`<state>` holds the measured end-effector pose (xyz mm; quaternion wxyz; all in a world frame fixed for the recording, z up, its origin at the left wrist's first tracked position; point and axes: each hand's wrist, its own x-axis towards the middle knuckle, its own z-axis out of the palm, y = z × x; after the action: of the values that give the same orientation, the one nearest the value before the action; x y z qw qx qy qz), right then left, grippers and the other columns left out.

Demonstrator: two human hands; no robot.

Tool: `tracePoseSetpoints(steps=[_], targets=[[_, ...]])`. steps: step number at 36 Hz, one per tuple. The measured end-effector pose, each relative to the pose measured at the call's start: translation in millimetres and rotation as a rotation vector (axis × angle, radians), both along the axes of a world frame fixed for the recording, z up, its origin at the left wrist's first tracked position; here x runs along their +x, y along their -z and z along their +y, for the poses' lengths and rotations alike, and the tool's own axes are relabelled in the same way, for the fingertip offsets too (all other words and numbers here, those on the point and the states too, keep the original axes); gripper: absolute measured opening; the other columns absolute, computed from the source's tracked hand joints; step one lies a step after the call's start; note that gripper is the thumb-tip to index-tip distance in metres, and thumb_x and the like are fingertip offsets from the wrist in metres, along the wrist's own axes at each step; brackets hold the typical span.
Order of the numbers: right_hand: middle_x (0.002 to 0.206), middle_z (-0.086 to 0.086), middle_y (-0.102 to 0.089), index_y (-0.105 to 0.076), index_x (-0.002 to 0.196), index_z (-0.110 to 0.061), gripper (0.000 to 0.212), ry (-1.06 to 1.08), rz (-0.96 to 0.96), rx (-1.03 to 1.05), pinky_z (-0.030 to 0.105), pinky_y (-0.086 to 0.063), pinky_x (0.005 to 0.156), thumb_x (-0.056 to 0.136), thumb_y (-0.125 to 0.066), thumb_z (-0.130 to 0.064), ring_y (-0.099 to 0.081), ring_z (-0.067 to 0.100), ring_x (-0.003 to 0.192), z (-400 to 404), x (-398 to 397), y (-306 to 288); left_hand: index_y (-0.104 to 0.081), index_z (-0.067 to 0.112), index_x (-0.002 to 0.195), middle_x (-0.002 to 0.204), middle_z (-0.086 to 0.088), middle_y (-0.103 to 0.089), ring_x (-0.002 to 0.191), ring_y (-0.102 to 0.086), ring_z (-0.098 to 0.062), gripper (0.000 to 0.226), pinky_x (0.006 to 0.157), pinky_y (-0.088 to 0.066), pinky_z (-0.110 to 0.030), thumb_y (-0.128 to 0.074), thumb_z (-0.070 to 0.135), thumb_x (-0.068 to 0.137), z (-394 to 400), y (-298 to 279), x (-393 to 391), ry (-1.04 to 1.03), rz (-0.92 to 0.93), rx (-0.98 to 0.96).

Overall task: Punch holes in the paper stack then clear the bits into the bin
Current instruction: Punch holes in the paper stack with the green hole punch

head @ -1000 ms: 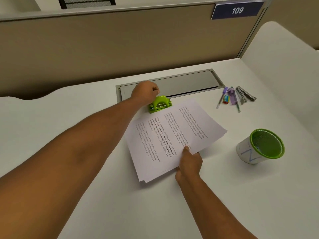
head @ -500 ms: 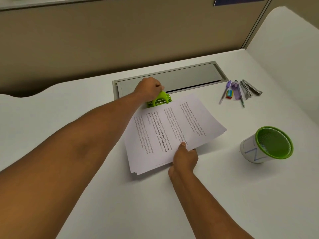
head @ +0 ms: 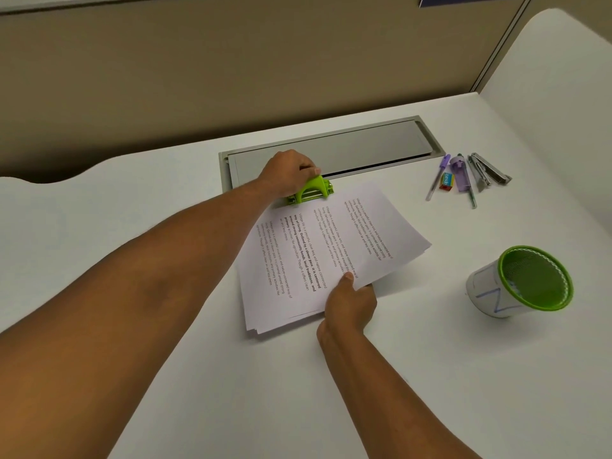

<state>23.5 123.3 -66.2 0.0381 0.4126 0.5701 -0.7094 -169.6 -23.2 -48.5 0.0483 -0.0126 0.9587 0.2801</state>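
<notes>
A stack of printed paper lies askew on the white desk. Its far edge sits in a small green hole punch. My left hand grips the punch from above, fingers curled over its lever. My right hand pinches the stack's near right edge, thumb on top of the sheets. To the right stands a small bin, white with a green mesh inside and a blue mark on its side.
A grey metal cable hatch is set into the desk just behind the punch. Pens, a purple sharpener, an eraser and a metal stapler lie at the back right. A beige partition rises behind the desk.
The stack has slid slightly toward the punch with my right hand. My left hand has settled more firmly over the punch lever. The view has dipped and come closer.
</notes>
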Motion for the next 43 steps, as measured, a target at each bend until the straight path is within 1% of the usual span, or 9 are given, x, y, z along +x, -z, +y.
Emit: tracePoseSetpoints(steps=[3,8,11,20,26,31,37,41,43], targets=[[0.096,-0.004,-0.06,-0.055,0.124,-0.014,0.024,0.001,-0.003,0.007,0.013,-0.042,0.049,0.101,-0.05,-0.021,-0.058,0.005,0.069,0,0,-2,-0.07,0.015,0.12,0.119,-0.005,-0.07,0.103,-0.06,-0.02,0.038,0.087,-0.049,-0.033,-0.056,0.042,0.097,1,1,0,-0.008,-0.005,0.005],[0.087,-0.009,-0.06,-0.054,0.111,-0.021,0.01,0.024,-0.024,-0.005,0.017,-0.048,0.054,0.101,-0.05,-0.022,-0.062,0.009,0.074,1,4,-3,-0.069,0.016,0.121,0.122,-0.004,-0.069,0.106,-0.06,-0.02,0.039,0.086,-0.048,-0.03,-0.057,0.042,0.096,1,0,1,-0.02,-0.019,0.026],[0.088,-0.009,-0.061,-0.054,0.111,-0.022,0.011,0.022,-0.026,-0.017,0.019,-0.05,0.055,0.101,-0.051,-0.022,-0.064,0.011,0.076,1,5,-4,-0.068,0.015,0.123,0.124,-0.004,-0.068,0.108,-0.06,-0.021,0.04,0.088,-0.048,-0.03,-0.057,0.041,0.096,1,0,1,-0.028,-0.031,0.03],[0.086,-0.01,-0.061,-0.055,0.111,-0.02,0.011,-0.007,-0.036,0.0,0.018,-0.046,0.052,0.101,-0.051,-0.022,-0.061,0.009,0.072,1,-3,-7,-0.069,0.014,0.122,0.124,-0.004,-0.068,0.109,-0.06,-0.021,0.039,0.088,-0.048,-0.029,-0.06,0.041,0.094,3,-1,-2,-0.059,-0.051,0.051],[0.082,-0.008,-0.057,-0.051,0.104,-0.019,0.005,-0.013,-0.053,0.053,0.019,-0.047,0.054,0.101,-0.05,-0.023,-0.059,0.009,0.07,4,-1,-3,-0.07,0.015,0.121,0.123,-0.004,-0.068,0.108,-0.06,-0.021,0.039,0.086,-0.047,-0.028,-0.059,0.041,0.095,0,-1,-1,-0.043,-0.059,0.048],[0.089,-0.004,-0.061,-0.052,0.106,-0.019,0.006,-0.008,-0.038,0.047,0.02,-0.05,0.057,0.101,-0.051,-0.023,-0.061,0.011,0.072,4,-2,-3,-0.07,0.015,0.122,0.123,-0.004,-0.068,0.109,-0.06,-0.021,0.038,0.085,-0.047,-0.028,-0.059,0.04,0.095,0,-1,-2,-0.037,-0.063,0.05],[0.087,-0.007,-0.059,-0.053,0.106,-0.019,0.006,0.003,-0.007,0.03,0.015,-0.045,0.054,0.101,-0.05,-0.021,-0.058,0.006,0.072,-1,-1,-2,-0.069,0.016,0.123,0.125,-0.004,-0.067,0.11,-0.06,-0.022,0.039,0.089,-0.049,-0.031,-0.058,0.041,0.095,0,-1,-1,-0.036,-0.07,0.038],[0.101,0.001,-0.066,-0.056,0.119,-0.016,0.02,-0.009,0.015,0.033,0.023,-0.056,0.066,0.1,-0.052,-0.023,-0.066,0.016,0.084,-5,4,-2,-0.068,0.015,0.123,0.126,-0.005,-0.067,0.11,-0.059,-0.022,0.039,0.087,-0.047,-0.028,-0.059,0.041,0.095,0,-1,-1,-0.039,-0.068,0.045],[0.104,0.001,-0.066,-0.057,0.119,-0.017,0.02,-0.005,0.026,0.035,0.021,-0.055,0.064,0.1,-0.052,-0.022,-0.066,0.015,0.083,-6,5,-1,-0.069,0.015,0.122,0.125,-0.005,-0.067,0.109,-0.06,-0.021,0.039,0.087,-0.048,-0.03,-0.059,0.04,0.095,-1,-1,-2,-0.034,-0.067,0.046]])
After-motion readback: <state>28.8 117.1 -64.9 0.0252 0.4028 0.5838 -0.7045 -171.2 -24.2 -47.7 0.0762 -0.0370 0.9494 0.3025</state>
